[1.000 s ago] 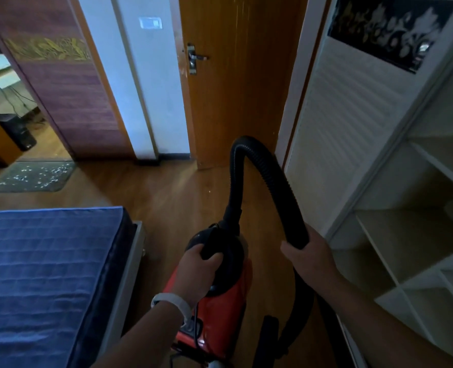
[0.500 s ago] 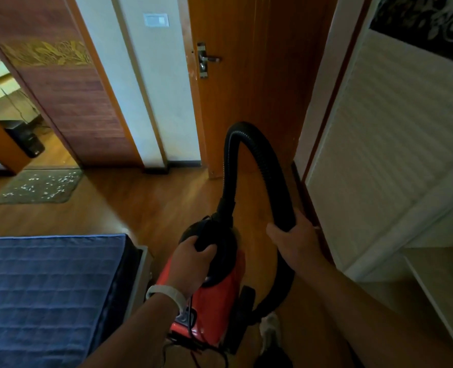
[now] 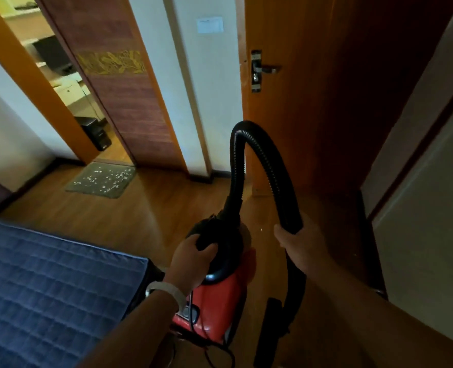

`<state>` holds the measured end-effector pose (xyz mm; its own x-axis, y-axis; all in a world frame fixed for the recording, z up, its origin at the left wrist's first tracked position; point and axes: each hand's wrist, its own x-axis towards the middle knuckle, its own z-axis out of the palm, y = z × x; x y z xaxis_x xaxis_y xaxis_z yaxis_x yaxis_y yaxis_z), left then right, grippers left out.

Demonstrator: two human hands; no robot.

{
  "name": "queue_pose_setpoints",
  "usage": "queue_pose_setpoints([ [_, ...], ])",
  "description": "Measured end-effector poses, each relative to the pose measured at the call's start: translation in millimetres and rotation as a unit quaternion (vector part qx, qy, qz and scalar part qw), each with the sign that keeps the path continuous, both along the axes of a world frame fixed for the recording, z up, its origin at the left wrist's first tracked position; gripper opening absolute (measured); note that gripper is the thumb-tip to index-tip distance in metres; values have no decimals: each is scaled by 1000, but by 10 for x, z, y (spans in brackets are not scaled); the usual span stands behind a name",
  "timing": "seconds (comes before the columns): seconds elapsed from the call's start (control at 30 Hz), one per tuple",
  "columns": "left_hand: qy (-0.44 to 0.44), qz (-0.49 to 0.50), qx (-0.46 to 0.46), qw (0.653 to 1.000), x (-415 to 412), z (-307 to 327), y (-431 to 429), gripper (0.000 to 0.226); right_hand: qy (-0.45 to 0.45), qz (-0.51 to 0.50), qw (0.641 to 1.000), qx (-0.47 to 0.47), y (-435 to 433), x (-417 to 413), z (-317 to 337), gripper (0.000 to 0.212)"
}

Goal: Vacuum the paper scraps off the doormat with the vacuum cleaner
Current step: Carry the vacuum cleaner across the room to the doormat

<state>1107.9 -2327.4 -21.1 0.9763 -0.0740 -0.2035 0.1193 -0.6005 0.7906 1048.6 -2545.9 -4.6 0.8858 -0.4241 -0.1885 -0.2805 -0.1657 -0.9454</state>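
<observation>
A red vacuum cleaner [image 3: 220, 306] with a black top hangs off the floor in front of me. My left hand [image 3: 191, 258] grips its black carry handle. Its black ribbed hose [image 3: 249, 144] arches up and back down, and my right hand [image 3: 299, 243] grips the hose on its right side. The black nozzle [image 3: 268, 330] hangs low beside the body. A grey doormat [image 3: 102, 180] lies on the wood floor by an open doorway at the far left, strewn with white paper scraps [image 3: 106, 176].
A bed with a blue quilted cover [image 3: 47, 293] fills the lower left. A closed wooden door [image 3: 299, 102] stands ahead, a white cabinet [image 3: 427, 208] on the right. A black box [image 3: 98, 134] sits past the doorway. Bare wood floor [image 3: 129, 216] runs between me and the mat.
The view has swung left and moved forward; the doormat sits nearer the middle and looks larger. Both hands keep the same hold on the vacuum and hose.
</observation>
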Motion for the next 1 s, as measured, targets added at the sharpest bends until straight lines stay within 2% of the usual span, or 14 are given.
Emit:
queue_pose_setpoints([
  [0.23, -28, 52, 22, 998, 937, 33, 32, 26, -22, 84, 995, -43, -41, 1044, 96, 13],
  [0.67, 21, 71, 19, 997, 3239, -360, 715, 26, 20, 130, 989, -67, 618, 3479, -49, 25],
  [0.83, 17, 75, 43, 996, 4121, -249, 1002, 23, 3, 110, 992, -61, 939, 4341, 10, 14],
  [0.93, 10, 78, 32, 996, 4452, -185, 1155, 22, -15, 112, 992, -56, 1068, 4723, 77, 15],
  [1.0, 0, 87, 47, 995, 4722, -145, 1256, 23, -36, 126, 989, -69, 1109, 5025, 103, 22],
])
